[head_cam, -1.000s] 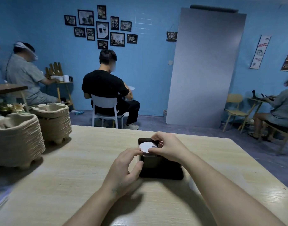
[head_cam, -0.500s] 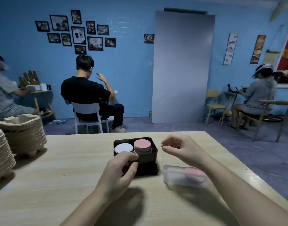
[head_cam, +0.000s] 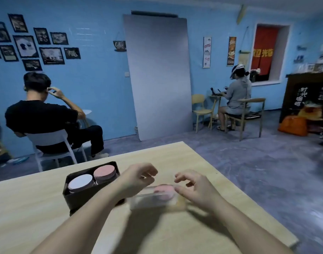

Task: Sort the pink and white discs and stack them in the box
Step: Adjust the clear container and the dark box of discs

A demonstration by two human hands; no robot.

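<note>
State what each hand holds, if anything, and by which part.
Nothing is plainly held. The left hand and right hand hover, fingers loosely curled, over the clear container of pink discs. Blur hides whether the right thumb touches its rim.

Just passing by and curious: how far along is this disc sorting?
Done: the black box holds a white stack and a pink stack side by side. In hand: the left hand and right hand hover at the clear tub, neither plainly gripping anything. Left: the pink discs in that tub, not yet boxed.
</note>
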